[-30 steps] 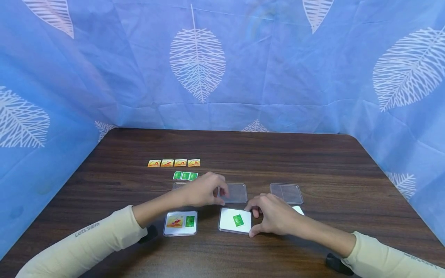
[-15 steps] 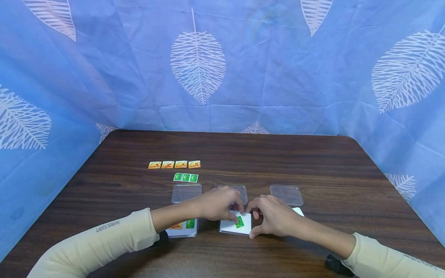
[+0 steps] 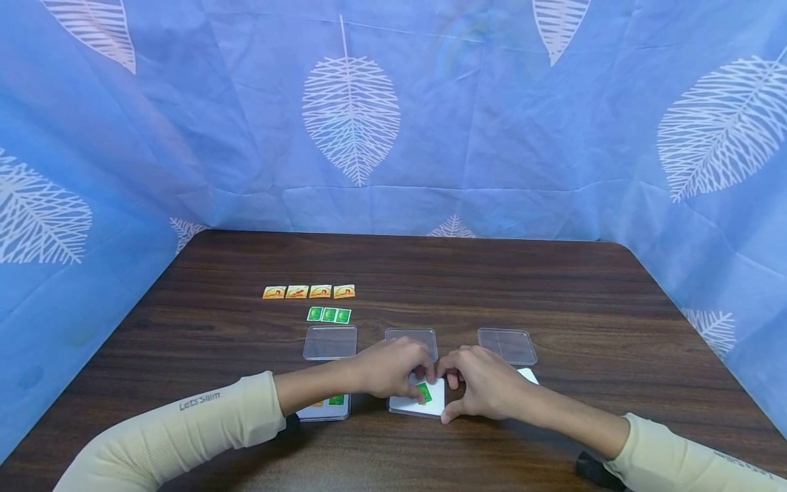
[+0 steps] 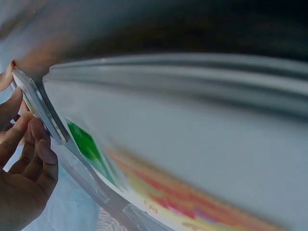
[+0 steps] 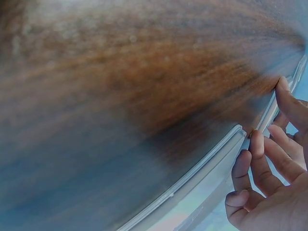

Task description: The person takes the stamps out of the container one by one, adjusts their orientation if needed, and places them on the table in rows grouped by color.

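A small green stamp [image 3: 425, 392] lies on a white card inside a shallow clear plastic case [image 3: 406, 408]. My left hand [image 3: 393, 369] reaches over this case, thumb and index fingertip at the stamp, partly covering it. My right hand [image 3: 486, 381] holds the same case by its right side, thumb at the near corner and fingers at the far one. Left of it, half hidden under my left wrist, lies another case [image 3: 335, 415]; its green stamp [image 4: 86, 144] and orange-red stamp [image 4: 183, 197] show in the left wrist view.
Several orange stamps [image 3: 309, 292] lie in a row at the back left, with three green stamps [image 3: 328, 315] nearer. Clear lids [image 3: 330, 343] lie in a row behind the cases. Behind my right hand, a white card [image 3: 527, 374] shows a corner. Blue cloth hangs around the table.
My left hand has come right and nearer, from above the table behind the middle case onto its stamp. The stamp has turned slightly. My right hand stays at the case's edge.
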A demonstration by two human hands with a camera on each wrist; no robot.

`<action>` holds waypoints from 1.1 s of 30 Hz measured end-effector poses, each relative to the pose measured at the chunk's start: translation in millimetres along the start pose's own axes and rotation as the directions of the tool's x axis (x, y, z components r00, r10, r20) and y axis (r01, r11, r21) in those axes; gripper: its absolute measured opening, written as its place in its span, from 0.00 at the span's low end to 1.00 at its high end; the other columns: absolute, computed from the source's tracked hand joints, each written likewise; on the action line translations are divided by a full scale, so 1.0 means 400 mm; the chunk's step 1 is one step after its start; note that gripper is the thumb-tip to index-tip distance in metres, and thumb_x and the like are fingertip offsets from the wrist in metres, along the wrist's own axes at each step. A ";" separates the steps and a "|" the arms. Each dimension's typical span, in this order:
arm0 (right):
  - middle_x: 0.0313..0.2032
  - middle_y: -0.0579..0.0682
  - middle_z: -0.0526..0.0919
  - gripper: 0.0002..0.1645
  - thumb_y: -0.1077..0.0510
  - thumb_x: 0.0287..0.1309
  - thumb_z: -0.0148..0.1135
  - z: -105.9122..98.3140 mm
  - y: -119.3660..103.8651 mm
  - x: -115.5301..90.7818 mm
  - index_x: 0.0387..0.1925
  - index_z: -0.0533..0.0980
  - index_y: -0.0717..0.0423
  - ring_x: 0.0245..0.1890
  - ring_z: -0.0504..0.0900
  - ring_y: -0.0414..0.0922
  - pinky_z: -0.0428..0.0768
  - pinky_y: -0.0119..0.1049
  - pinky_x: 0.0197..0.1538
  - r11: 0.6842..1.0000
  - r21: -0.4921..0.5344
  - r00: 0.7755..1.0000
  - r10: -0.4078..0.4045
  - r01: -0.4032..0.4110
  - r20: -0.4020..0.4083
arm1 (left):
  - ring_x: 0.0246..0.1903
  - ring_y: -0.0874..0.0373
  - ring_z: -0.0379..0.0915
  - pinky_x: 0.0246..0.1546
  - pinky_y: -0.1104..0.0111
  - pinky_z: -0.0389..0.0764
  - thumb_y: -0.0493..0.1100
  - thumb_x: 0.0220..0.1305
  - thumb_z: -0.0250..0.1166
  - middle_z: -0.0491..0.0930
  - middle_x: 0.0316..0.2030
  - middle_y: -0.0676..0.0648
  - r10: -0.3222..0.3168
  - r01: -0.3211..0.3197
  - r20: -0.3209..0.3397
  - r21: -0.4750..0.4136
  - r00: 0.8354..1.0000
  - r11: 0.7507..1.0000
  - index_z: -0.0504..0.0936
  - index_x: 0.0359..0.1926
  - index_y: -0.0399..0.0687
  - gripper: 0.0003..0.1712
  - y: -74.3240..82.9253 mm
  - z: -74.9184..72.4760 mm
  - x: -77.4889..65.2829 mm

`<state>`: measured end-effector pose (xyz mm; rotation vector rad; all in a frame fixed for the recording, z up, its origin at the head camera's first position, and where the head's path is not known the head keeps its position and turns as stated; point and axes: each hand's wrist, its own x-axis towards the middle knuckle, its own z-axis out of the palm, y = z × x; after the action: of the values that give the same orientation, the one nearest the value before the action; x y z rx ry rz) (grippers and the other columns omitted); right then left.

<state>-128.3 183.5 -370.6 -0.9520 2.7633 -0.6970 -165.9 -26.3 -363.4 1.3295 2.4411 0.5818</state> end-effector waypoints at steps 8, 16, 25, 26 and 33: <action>0.24 0.34 0.71 0.29 0.46 0.36 0.88 0.001 0.002 0.000 0.40 0.86 0.53 0.26 0.66 0.31 0.71 0.30 0.34 1.000 0.006 1.000 -0.001 0.001 0.001 | 0.33 0.69 0.73 0.35 0.80 0.73 0.39 0.55 0.80 0.81 0.33 0.55 0.021 -0.021 -0.007 -0.012 1.000 1.000 0.88 0.33 0.46 0.08 -0.002 0.007 0.003; 0.24 0.34 0.71 0.29 0.46 0.35 0.89 0.001 0.002 0.001 0.40 0.85 0.52 0.26 0.66 0.31 0.70 0.30 0.33 1.000 0.015 1.000 0.004 -0.004 -0.002 | 0.32 0.68 0.71 0.34 0.79 0.73 0.36 0.54 0.80 0.80 0.32 0.55 0.008 -0.008 -0.010 -0.069 1.000 0.998 0.86 0.31 0.46 0.09 -0.009 0.012 0.004; 0.23 0.35 0.71 0.27 0.45 0.35 0.89 -0.001 0.001 0.003 0.27 0.76 0.47 0.25 0.65 0.32 0.69 0.32 0.32 1.000 0.008 1.000 0.018 -0.018 0.005 | 0.25 0.70 0.66 0.28 0.79 0.68 0.36 0.54 0.80 0.76 0.26 0.58 0.005 -0.005 0.006 -0.114 1.000 0.993 0.80 0.30 0.49 0.14 -0.010 0.013 0.004; 0.23 0.36 0.71 0.27 0.45 0.35 0.89 -0.002 0.001 0.003 0.27 0.76 0.47 0.25 0.65 0.32 0.69 0.31 0.32 1.000 0.008 1.000 0.019 -0.019 0.006 | 0.24 0.70 0.65 0.27 0.79 0.68 0.36 0.54 0.80 0.75 0.26 0.59 0.005 -0.004 0.009 -0.125 1.000 0.992 0.80 0.31 0.49 0.14 -0.010 0.012 0.003; 0.24 0.35 0.71 0.27 0.47 0.34 0.89 0.000 -0.002 0.000 0.35 0.82 0.49 0.26 0.66 0.32 0.69 0.30 0.32 1.000 0.010 1.000 0.022 -0.022 0.001 | 0.26 0.69 0.66 0.28 0.79 0.70 0.29 0.57 0.75 0.76 0.27 0.57 0.044 -0.047 -0.022 -0.199 0.999 0.979 0.83 0.33 0.43 0.09 -0.011 0.006 -0.005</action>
<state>-128.0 182.8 -370.4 -0.9184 2.7624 -0.7063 -166.8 -29.7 -367.6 1.3052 2.3005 0.8299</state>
